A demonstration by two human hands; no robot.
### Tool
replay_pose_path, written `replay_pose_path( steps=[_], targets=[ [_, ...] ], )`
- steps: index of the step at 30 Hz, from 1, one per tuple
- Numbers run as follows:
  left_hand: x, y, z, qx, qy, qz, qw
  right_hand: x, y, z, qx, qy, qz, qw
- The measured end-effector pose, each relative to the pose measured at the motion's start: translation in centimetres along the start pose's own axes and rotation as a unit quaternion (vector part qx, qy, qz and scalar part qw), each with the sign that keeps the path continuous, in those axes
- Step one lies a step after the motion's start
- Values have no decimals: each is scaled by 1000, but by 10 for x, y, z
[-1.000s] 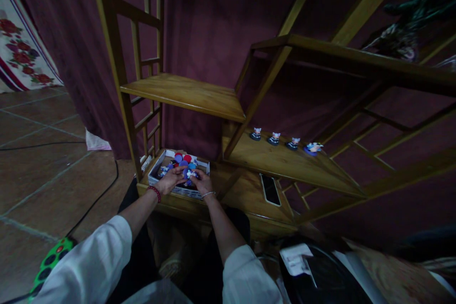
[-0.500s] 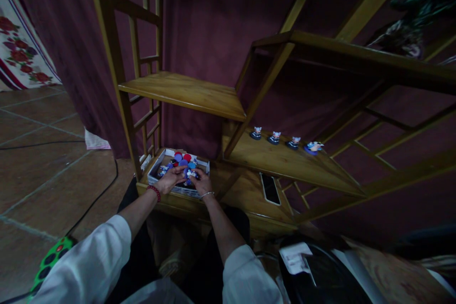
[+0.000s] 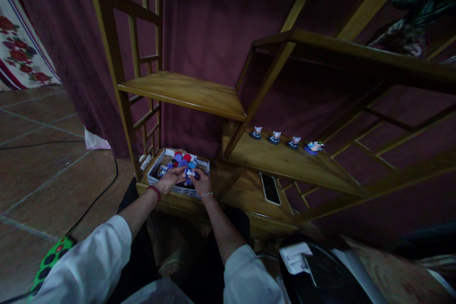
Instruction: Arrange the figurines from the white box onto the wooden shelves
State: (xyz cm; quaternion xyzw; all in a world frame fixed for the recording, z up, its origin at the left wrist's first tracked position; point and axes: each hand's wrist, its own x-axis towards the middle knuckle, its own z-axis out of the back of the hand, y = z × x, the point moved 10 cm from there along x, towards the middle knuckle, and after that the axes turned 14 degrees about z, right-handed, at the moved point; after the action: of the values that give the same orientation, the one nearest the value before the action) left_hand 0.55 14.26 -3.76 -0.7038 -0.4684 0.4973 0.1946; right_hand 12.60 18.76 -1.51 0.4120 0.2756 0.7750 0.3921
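Over a white open box (image 3: 184, 191), my left hand (image 3: 171, 179) and my right hand (image 3: 202, 183) meet at a small blue-and-white figurine (image 3: 190, 174). Both hands are closed at the fingertips, pinching it from either side; the fingers partly cover it. Inside the box lie a red disc (image 3: 187, 157), a purple disc (image 3: 178, 156), a blue disc (image 3: 191, 165) and more small figurines (image 3: 162, 170). Fine detail of the held piece is too small to make out.
Several small figurines stand in a row on the right shelf (image 3: 260, 154), one of them on a purple base (image 3: 313, 148). A phone (image 3: 270, 188) lies on the lower board. A wooden shelf (image 3: 185, 92) overhangs behind the box. A green power strip (image 3: 53, 259) rests on the floor at left.
My right hand has turned slightly, its fingers curling more around the figurine. My left hand has barely moved, and the box is in the same place.
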Motion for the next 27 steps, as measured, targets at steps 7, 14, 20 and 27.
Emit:
replay_pose_path(
  steps=[7, 14, 20, 27],
  targets=[
    [0, 0, 1, -6, 0, 0, 1000, 4, 19, 4, -31, 0, 41, 999],
    [-1, -1, 1, -30, 6, -3, 1000, 9, 45, 3, -66, 34, 124, 989],
    [0, 0, 2, -39, 12, -6, 999, 13, 50, 1, -107, 42, 136, 984],
    [2, -1, 6, -45, -21, -7, 999, 16, 47, -1, -158, 44, 85, 983]
  ],
)
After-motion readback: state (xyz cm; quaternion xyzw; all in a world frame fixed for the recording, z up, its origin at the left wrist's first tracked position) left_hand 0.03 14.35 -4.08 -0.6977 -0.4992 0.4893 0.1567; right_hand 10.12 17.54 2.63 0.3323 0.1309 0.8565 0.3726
